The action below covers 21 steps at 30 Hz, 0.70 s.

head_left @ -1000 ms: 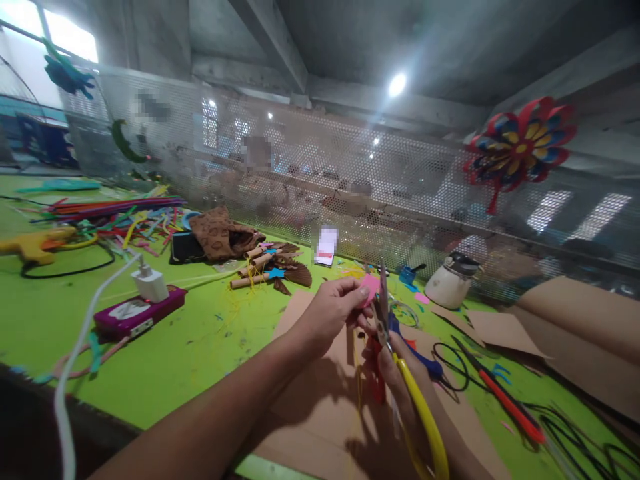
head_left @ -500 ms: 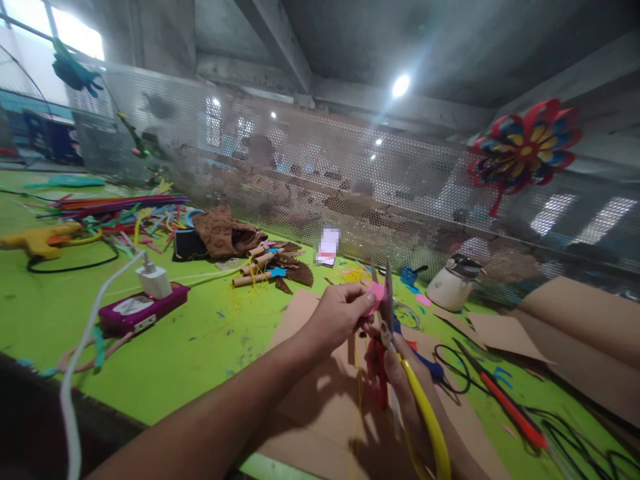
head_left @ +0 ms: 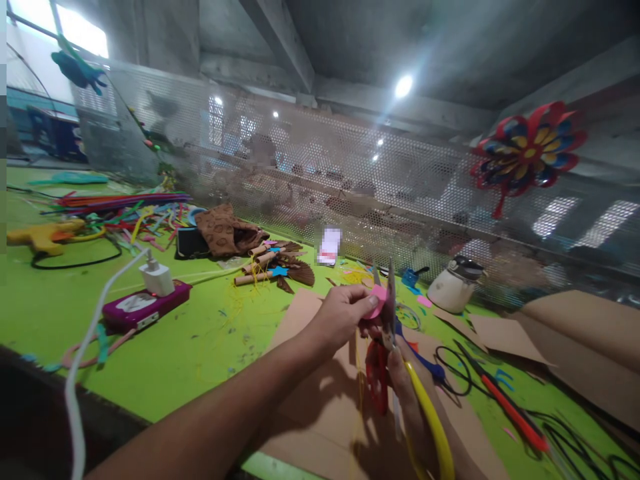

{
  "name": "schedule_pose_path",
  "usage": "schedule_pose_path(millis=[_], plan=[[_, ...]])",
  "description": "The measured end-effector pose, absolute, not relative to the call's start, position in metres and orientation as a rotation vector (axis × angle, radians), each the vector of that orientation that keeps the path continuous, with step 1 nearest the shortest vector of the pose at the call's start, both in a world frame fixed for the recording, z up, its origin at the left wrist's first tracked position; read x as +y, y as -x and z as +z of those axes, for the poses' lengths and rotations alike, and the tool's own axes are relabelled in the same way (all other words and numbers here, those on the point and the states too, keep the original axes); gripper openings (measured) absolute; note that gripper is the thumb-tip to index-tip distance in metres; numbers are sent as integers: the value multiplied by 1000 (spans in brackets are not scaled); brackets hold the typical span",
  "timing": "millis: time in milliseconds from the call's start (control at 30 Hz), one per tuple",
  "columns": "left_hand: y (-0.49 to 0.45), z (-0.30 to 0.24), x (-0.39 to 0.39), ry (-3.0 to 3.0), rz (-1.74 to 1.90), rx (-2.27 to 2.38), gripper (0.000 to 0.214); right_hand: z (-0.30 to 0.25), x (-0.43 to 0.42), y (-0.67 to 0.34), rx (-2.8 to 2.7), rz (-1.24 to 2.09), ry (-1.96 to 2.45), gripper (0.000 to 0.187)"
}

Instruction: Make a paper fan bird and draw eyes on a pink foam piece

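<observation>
My left hand point(head_left: 346, 312) pinches a small piece of pink paper point(head_left: 379, 301) between thumb and fingers. My right hand point(head_left: 407, 387) grips a pair of scissors point(head_left: 391, 300) with one yellow and one red handle. Their blades point up, parted, beside the right edge of the pink paper. Both hands are above a brown cardboard sheet point(head_left: 305, 407) on the green table. A blue-handled tool point(head_left: 425, 360) lies just behind my right hand, partly hidden by it. Thin yellow strands hang below my left hand.
Brown paper rolls with blue stars point(head_left: 265, 272) lie beyond my left arm. Leftward are a purple power strip point(head_left: 145, 307), a yellow glue gun point(head_left: 43, 237) and coloured strips. On the right are a red-handled tool point(head_left: 515, 413), black cable and cardboard pieces point(head_left: 505, 337). A perforated screen point(head_left: 300, 160) borders the back.
The scissors and both hands stay nearly in place; the pink paper is turned slightly at the blades. The whole view has shifted a little.
</observation>
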<state>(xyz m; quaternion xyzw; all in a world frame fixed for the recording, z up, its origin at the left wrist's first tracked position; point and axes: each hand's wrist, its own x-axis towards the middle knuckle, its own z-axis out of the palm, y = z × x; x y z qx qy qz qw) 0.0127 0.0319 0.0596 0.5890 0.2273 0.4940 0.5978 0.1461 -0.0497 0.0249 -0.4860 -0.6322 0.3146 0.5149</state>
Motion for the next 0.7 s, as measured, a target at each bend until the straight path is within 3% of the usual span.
schedule_pose_path(millis=[700], plan=[[-7,65,34,-1341,1111,479,25,26,-53,-148,-1521,753,1214,32]])
